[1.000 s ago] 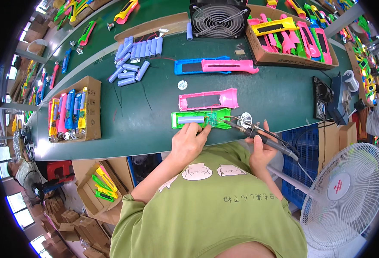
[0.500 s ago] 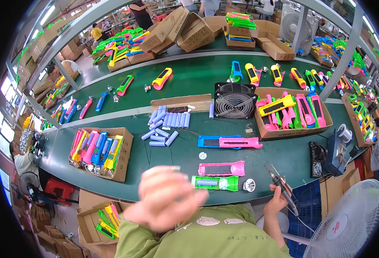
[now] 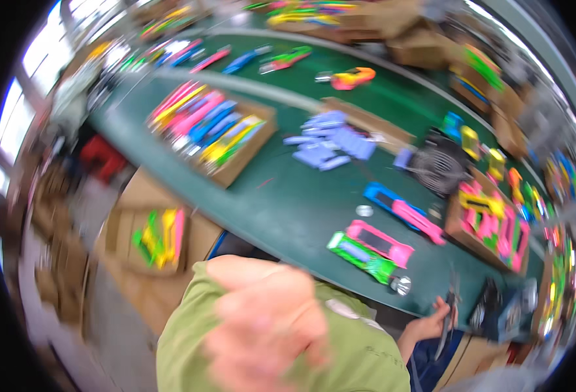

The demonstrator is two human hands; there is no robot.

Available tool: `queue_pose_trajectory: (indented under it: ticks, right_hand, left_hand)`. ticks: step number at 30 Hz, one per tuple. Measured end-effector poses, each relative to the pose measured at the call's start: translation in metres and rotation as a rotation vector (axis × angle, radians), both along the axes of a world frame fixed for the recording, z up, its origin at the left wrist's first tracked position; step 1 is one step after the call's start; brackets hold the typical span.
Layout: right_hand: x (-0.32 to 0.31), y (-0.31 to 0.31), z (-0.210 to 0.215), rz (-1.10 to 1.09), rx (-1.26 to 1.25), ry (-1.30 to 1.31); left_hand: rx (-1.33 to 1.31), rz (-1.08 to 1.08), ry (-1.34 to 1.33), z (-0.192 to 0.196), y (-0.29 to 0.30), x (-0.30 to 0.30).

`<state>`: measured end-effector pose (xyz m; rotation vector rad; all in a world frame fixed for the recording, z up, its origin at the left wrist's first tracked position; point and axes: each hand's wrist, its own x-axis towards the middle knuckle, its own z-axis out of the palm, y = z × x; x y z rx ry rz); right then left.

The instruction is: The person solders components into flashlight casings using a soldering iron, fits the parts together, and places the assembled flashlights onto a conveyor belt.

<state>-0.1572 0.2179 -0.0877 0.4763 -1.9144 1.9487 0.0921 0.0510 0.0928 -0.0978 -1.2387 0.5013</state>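
A long dark-green workbench (image 3: 281, 215) slants across a busy workshop, with bright windows beyond at the far left and everything smeared by motion. The right hand (image 3: 431, 321), past the bench's near edge, is closed around a soldering iron (image 3: 448, 317); the left hand (image 3: 271, 326), a blur with bent fingers in front of a green shirt (image 3: 199, 326), may be holding something or nothing; I cannot tell. Up and left of the right hand's grip, on the bench, lies a green plastic shell (image 3: 376, 266) with a purple battery (image 3: 353, 251) inside, and at its nearer end a round silver lamp head (image 3: 401, 285). A pink shell (image 3: 399, 253) lies alongside, on the side away from the person. Farther from the grip, up and left, is a heap of purple batteries (image 3: 330, 140), and beyond that a cardboard box (image 3: 252, 150) of colourful casings. The iron points away from the person, its long axis nearly straight up the view; the green shell's long axis slants down toward the right hand, lamp end closest. A second ago the left hand rested on that shell and the iron's tip met its end; now both are apart from it, and the view has swung left.
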Motion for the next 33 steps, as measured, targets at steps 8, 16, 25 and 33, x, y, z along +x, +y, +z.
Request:
queue_pose_trajectory:
  ticks: [8, 16, 25, 33]
  right_hand:
    - [-0.017, 0.005, 0.010, 0.020, 0.156, 0.104]
    - [-0.004, -0.001, -0.002, 0.082, 0.097, -0.018]
    - [-0.006, -0.005, 0.002, 0.058, 0.238, 0.010]
    - [-0.011, -0.009, -0.012, 0.016, 0.340, -0.004]
  left_hand:
    - [1.206, 0.741, 0.054, -0.184, -0.039, 0.143]
    - [2.060, 1.185, -0.514, -0.315, 0.058, 0.226]
    - [2.027, 1.206, -0.474, -0.332, 0.033, 0.208]
    - [1.847, 1.211, -0.429, -0.336, 0.044, 0.219]
